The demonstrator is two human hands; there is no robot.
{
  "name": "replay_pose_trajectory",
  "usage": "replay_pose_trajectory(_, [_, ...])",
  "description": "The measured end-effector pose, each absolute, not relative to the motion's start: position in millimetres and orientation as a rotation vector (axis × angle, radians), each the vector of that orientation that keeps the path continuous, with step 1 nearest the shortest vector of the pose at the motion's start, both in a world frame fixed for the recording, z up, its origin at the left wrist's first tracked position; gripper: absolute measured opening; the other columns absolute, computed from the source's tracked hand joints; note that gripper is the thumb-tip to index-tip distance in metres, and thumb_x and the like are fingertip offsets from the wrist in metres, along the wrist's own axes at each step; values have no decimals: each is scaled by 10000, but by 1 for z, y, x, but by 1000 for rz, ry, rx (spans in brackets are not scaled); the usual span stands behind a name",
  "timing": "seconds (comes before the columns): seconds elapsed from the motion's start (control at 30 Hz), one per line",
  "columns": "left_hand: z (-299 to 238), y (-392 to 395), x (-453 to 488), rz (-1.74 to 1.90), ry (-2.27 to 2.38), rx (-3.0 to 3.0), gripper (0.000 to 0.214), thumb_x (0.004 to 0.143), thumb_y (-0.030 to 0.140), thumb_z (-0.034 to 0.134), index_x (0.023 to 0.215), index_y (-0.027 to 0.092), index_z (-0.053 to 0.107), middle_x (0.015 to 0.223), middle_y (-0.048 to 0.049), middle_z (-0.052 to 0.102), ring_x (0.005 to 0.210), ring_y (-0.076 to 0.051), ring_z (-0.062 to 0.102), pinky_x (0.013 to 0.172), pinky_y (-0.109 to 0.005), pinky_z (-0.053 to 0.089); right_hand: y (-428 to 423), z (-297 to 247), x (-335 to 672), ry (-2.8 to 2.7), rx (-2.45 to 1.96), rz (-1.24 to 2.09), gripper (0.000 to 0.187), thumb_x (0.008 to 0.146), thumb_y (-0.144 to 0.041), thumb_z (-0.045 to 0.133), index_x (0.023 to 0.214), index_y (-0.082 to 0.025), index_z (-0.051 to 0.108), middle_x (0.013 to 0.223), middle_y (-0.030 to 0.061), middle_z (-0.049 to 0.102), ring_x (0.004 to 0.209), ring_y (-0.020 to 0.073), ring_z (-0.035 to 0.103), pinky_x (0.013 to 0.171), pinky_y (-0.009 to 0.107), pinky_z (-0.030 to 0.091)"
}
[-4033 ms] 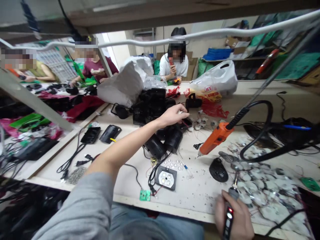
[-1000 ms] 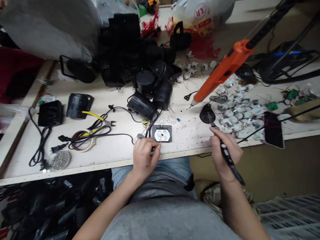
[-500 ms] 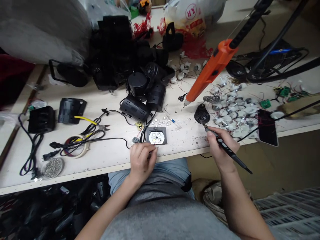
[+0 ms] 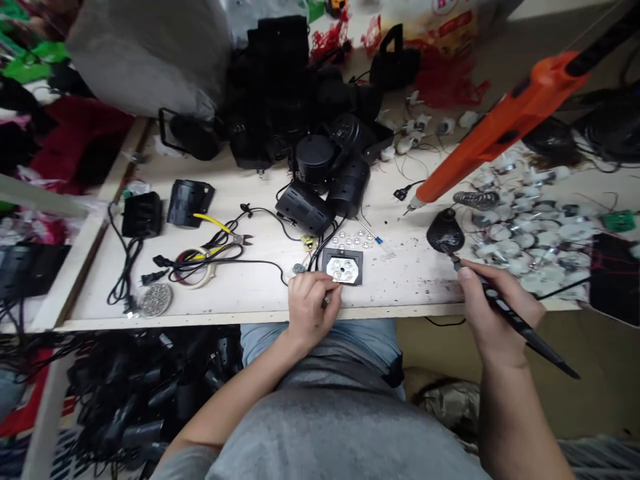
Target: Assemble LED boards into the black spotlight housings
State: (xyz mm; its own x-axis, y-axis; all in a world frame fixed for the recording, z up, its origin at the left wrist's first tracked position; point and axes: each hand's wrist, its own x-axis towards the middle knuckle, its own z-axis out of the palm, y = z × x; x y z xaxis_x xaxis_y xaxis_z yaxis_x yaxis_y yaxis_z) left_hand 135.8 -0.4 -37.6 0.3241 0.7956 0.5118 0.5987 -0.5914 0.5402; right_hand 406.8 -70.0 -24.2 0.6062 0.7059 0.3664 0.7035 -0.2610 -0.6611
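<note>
My right hand (image 4: 497, 320) grips a black soldering iron (image 4: 507, 312) like a pen, its tip at the near edge of a small dark pad (image 4: 445, 231). At the bench's front edge, my left hand (image 4: 315, 305) is closed in a pinch; what lies between its fingers is too small to make out. Its fingertips meet the lower left edge of a black lamp housing (image 4: 357, 259) with a white LED board (image 4: 336, 269) in it. Black cables run up behind that housing, near a small yellow circuit part (image 4: 309, 244).
An orange electric screwdriver (image 4: 500, 127) hangs over the right side. White round parts (image 4: 530, 227) lie heaped beyond the pad. Yellow-handled cutters (image 4: 220, 227), cables and a dish of screws (image 4: 156, 300) lie at left. Black lamp bodies (image 4: 305, 207) are piled behind.
The view has swung left, so the bench and both hands appear farther right. The soldering iron's tip stays at the dark pad, and my left hand keeps its pinch beside the lamp housing.
</note>
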Motion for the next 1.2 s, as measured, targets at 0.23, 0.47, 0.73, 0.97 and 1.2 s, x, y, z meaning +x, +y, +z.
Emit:
replay_pose_trajectory(0.23, [-40,-1,136,1158,1268,2336,79,950,231,597,878,218,630,894,-45,714,849,-194,639,784,-359,426,-65,-19,408,-1434,-1871,-111,201,915,-348,637,945,-200,770,833,53,764,731,192,708,706,318,546])
replay_pose_trajectory(0.47, [-37,-1,134,1191,1249,2339,60,943,210,609,885,218,620,883,-34,711,846,-189,644,781,-350,431,-65,-12,408,-1546,-1816,-197,151,917,-272,636,959,-202,763,777,40,725,689,184,685,680,312,530])
replay_pose_trajectory(0.73, [-40,0,132,1203,1273,2342,40,922,200,643,887,211,626,886,-35,711,850,-192,646,795,-355,423,-65,-16,409,-1228,-1930,-62,188,872,-341,655,921,-209,780,890,70,787,811,233,729,794,369,556])
replay_pose_trajectory(0.97, [-41,-1,133,1236,1281,2341,37,925,200,645,895,210,625,889,-31,708,852,-187,644,801,-357,419,-62,-21,411,-888,-1982,88,340,841,-486,663,933,-176,768,766,59,737,632,202,659,652,360,528])
replay_pose_trajectory(1.2, [-39,0,138,1283,1358,2349,57,912,214,669,872,219,630,887,-25,717,841,-183,636,814,-362,409,-65,-20,416,-821,-2042,53,369,792,-494,757,998,-191,795,810,92,729,748,270,653,746,429,503])
